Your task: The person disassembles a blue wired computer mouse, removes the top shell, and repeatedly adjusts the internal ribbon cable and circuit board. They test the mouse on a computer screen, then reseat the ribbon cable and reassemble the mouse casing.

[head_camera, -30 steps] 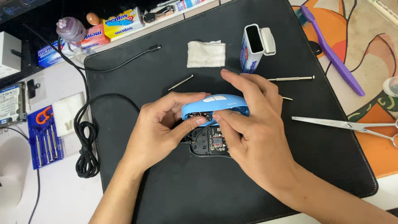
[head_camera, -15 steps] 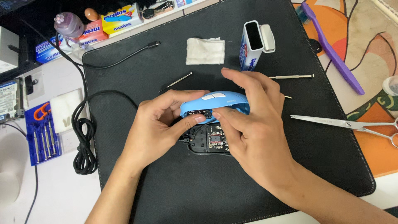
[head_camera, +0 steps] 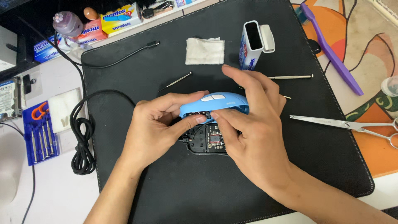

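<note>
Hands meet over the middle of the black mat [head_camera: 124, 186] on the surface: the left hand [head_camera: 155, 124] pinches the near edge of a blue mouse shell [head_camera: 215, 103] with thumb and fingers, while the right hand [head_camera: 248, 128] wraps over its right end, both grasping it firmly. The shell sits tilted just above the dark mouse base [head_camera: 207, 143], whose circuit board shows beneath. The thin plastic shell looks light, stiff and smooth, probably a little slippery, and its clips seem fragile; the side rims look like the safest places to grip. A slim screwdriver [head_camera: 176, 82] lies to the far left, scissors [head_camera: 348, 124] to the right, a folded white cloth [head_camera: 205, 50] farther away.
</note>
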